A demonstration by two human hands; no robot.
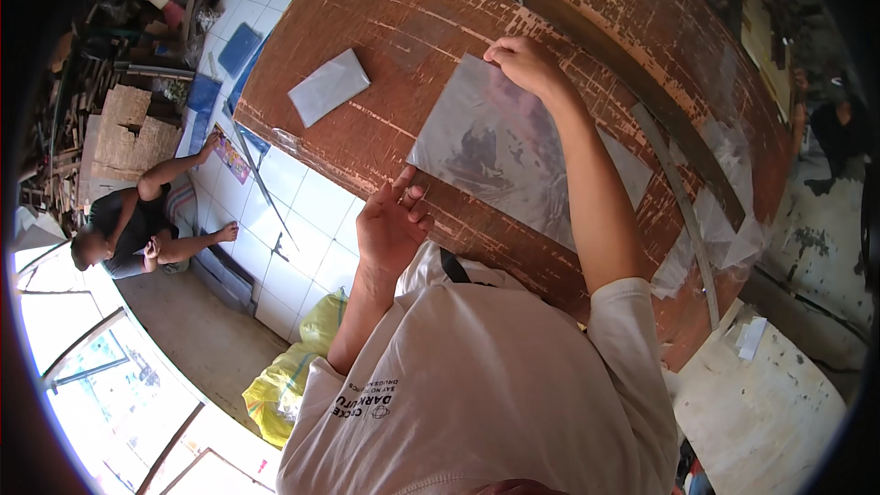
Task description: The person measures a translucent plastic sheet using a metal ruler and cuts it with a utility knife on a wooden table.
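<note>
A flat, glossy grey plastic sheet (477,142) lies on the worn brown table (385,27) in front of me. My right hand (524,66) is closed at the sheet's far edge, fingertips pinching it. My left hand (392,225) is at the near left corner of the sheet, palm turned up. Its index finger points at that corner and seems to touch it, while the other fingers are loosely bent and hold nothing visible. My right forearm crosses over the sheet and hides part of its right side. Further left lies a smaller grey plastic packet (329,88).
A long dark strip (623,64) and a thinner curved strip (683,206) lie on the table's right side, beside crumpled clear plastic (724,211). Yellow sacks (284,385) stand at lower left. Another person (137,220) sits on the floor at left, near stacked wood.
</note>
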